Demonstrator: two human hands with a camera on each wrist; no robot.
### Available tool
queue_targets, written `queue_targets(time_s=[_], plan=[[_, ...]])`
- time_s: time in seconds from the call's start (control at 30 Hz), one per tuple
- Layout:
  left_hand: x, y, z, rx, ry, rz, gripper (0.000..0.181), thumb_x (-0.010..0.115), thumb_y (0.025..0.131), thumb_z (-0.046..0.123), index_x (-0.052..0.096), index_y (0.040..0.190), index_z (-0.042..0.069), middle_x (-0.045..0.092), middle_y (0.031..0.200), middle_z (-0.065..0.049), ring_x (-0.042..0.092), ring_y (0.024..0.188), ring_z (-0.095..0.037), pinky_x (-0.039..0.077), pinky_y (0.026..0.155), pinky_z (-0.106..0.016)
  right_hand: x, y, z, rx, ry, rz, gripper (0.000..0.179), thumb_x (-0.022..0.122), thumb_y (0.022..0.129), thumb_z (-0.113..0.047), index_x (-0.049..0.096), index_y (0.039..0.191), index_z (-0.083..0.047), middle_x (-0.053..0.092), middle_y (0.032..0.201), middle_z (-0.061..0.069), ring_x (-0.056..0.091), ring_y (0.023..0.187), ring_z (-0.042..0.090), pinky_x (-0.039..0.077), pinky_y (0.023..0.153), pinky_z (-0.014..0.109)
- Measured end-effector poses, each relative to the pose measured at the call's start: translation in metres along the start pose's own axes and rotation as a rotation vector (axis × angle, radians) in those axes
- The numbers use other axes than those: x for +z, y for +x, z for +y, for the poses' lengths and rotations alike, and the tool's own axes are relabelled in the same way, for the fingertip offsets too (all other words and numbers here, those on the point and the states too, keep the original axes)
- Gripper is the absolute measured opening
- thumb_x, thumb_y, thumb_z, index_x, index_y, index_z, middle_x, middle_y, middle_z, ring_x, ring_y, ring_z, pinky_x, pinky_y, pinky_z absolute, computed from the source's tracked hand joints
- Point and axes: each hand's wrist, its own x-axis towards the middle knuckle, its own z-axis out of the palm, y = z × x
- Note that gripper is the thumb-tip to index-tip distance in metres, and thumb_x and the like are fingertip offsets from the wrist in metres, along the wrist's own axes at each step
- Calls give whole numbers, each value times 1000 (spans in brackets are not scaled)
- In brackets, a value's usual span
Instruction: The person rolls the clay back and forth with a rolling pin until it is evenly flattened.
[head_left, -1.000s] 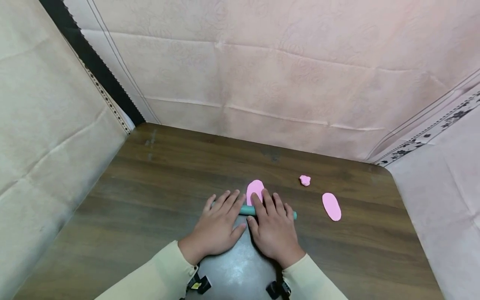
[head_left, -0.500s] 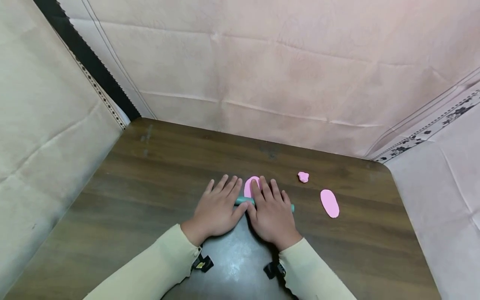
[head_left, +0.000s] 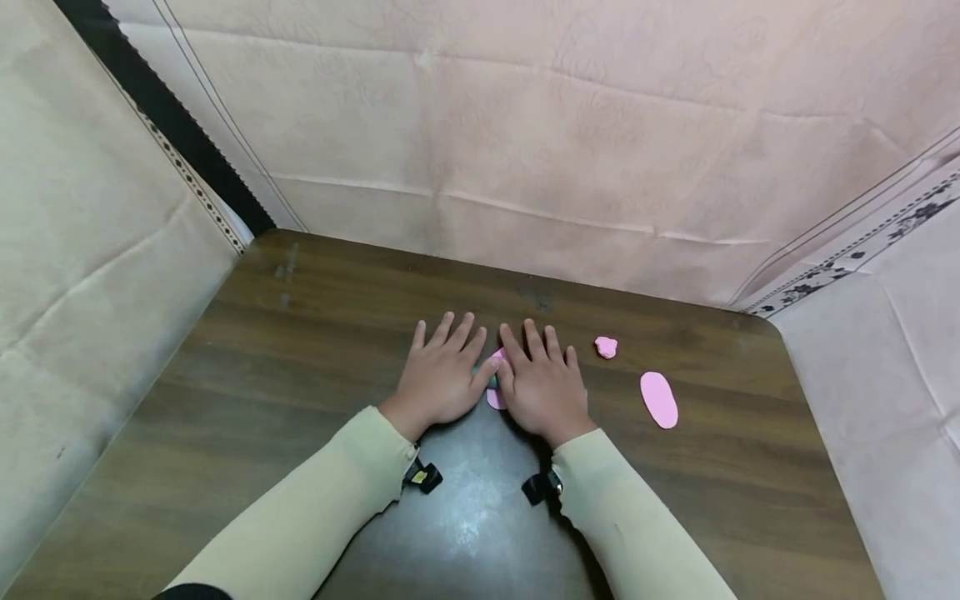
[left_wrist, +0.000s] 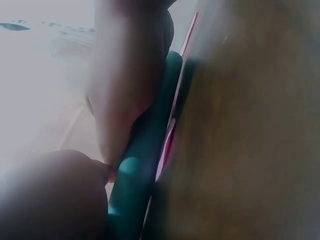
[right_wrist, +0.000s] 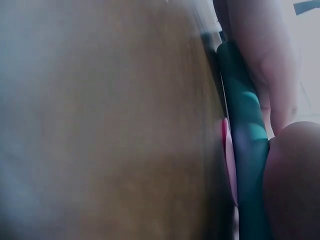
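Observation:
My left hand [head_left: 441, 379] and right hand [head_left: 545, 385] lie side by side, palms down with straight spread fingers, thumb tips meeting. Both press on a green rolling pin [left_wrist: 150, 135], which is mostly hidden under them in the head view. Beneath the pin is a flattened pink piece of modelling clay [head_left: 495, 400], showing only around the thumbs. In the right wrist view the thin pink edge [right_wrist: 229, 162] runs between the pin and the wooden table [head_left: 360, 292].
To the right lie a flat pink oval [head_left: 659, 400] and, farther back, a small pink lump [head_left: 606, 347]. A pale patterned cloth [head_left: 525, 150] hangs behind the table, with more cloth along both sides.
Both hands have slid forward, away from the body, rolling the pin over the pink clay. The clay's near end now shows behind the pin. The oval and the lump lie where they were.

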Motion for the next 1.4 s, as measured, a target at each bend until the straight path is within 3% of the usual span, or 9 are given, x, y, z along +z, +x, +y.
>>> queue_targets(time_s=[0.23,0.57,0.77,0.93,1.1,1.2,1.3,1.4], plan=[[-4,23,-4,-35,1,-12,84,15,116,72,24,181,19,13,191,-7,6,178,-37,3,140,-70,-3,24,7,3,-13,-8,70,9,116,-69,13,181,-43,11,191,7,7,177,43,14,137,76],[-6,53,-8,-56,-26,-43,88,18,116,72,10,183,16,8,191,-6,0,179,-33,1,141,-67,-7,53,19,17,20,-20,63,20,119,-59,12,180,-46,8,192,4,1,178,40,12,138,74],[-9,71,-15,-76,-67,-65,87,22,116,71,9,183,17,7,191,-6,-4,179,-33,-1,141,-67,-10,69,24,9,52,23,61,26,120,-51,23,180,-43,16,191,5,5,178,40,14,137,75],[-12,87,-22,-109,-114,-72,86,23,117,70,10,183,17,7,191,-7,-6,178,-32,-1,141,-66,-12,83,27,16,59,81,58,30,120,-47,37,177,-36,28,187,6,17,176,40,16,137,76],[-13,104,-28,-162,-167,10,78,28,118,66,30,180,18,23,189,-11,4,178,-37,8,142,-66,-13,98,31,-12,37,178,52,36,121,-40,52,168,-26,46,175,9,37,166,39,23,135,74],[-12,112,-29,-151,-181,114,67,33,119,60,51,168,17,43,179,-13,23,174,-40,20,140,-65,-14,104,34,-30,14,234,47,38,121,-37,60,159,-22,54,164,9,47,155,40,33,133,69],[-11,118,-30,-130,-175,218,53,39,120,52,66,147,15,60,159,-12,48,157,-38,37,132,-62,-12,108,38,-44,-4,269,44,38,121,-38,65,152,-20,60,155,9,53,146,39,43,126,65],[-9,122,-31,-130,-145,262,49,39,120,48,72,134,15,65,144,-10,59,138,-35,48,120,-59,-11,112,42,-64,-7,299,44,37,122,-39,68,145,-18,65,146,9,56,138,37,50,118,63]])
